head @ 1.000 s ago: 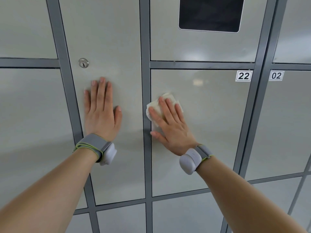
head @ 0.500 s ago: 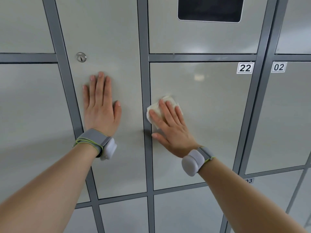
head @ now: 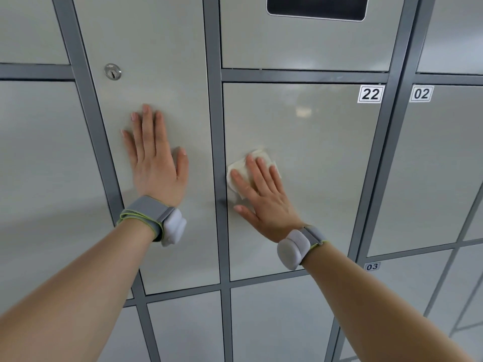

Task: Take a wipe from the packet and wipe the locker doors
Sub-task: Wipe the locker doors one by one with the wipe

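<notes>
**Wiping locker door 22**

Pressing flat, fingers straight, right hand (head: 264,194) pins wipe (head: 251,171) against door (head: 326,165), centre frame, near its left edge. Left hand (head: 156,163) rests open on neighbouring door (head: 162,74), holding nothing.

Risk: unpinched wipe may slip free.

Wipe: white, crumpled, folded small.

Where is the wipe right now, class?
In the head view, the wipe lies just right of centre, pressed flat under the right hand against door 22, close to that door's left edge beside the grey upright frame bar.
</notes>
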`<state>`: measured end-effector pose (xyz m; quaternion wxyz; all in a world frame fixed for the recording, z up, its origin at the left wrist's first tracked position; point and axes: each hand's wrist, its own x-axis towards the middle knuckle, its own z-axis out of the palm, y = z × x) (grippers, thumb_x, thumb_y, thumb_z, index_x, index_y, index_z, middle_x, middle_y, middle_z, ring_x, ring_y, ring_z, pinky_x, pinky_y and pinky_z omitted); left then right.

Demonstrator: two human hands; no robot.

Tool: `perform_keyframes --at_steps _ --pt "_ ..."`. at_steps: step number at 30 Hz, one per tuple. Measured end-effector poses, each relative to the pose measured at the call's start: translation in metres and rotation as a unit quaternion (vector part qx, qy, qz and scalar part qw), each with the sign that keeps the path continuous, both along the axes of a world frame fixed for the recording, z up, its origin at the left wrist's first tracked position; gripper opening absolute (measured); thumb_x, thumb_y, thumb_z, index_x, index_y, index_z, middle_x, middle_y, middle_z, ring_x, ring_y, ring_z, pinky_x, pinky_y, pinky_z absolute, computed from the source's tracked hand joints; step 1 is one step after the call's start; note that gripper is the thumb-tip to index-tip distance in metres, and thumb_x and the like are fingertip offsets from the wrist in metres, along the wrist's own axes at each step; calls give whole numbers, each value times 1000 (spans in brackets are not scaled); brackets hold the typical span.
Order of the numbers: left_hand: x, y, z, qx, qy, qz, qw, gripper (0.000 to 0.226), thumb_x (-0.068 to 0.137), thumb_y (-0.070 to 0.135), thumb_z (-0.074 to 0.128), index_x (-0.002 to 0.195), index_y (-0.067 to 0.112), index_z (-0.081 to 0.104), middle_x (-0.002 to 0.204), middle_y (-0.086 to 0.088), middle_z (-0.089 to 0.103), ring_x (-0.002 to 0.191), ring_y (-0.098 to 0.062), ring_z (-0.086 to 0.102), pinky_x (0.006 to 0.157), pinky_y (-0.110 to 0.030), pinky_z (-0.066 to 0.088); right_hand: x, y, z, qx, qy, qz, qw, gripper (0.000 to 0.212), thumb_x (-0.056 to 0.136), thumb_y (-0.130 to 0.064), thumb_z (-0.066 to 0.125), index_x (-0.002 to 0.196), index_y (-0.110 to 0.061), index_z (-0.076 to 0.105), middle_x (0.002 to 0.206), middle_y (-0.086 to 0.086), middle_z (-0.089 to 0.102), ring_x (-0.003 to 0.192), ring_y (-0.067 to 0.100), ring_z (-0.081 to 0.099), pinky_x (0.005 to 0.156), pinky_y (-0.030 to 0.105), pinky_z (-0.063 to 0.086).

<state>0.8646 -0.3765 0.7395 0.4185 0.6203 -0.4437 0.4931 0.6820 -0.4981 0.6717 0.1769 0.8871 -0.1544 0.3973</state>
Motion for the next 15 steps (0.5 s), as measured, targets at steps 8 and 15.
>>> perform_keyframes --at_steps 8,15 --pt "-29 -19 -37 32 10 -20 999 65 88 22 38 143 -9 23 152 -25 20 141 -37 9 116 -41 -6 -18 -16 38 76 -114 -33 990 68 95 -57 15 150 -18 15 156 16 -3 144 30 -9 116 38 -11" --pt "-28 -27 -39 0 15 8 1000 64 88 18 42 143 -9 24 151 -26 22 140 -38 11 116 -40 -9 -28 -19 -4 11 0 -27 1000 67 96 -58 13 150 -19 17 156 16 1 144 29 -6 117 44 -4"
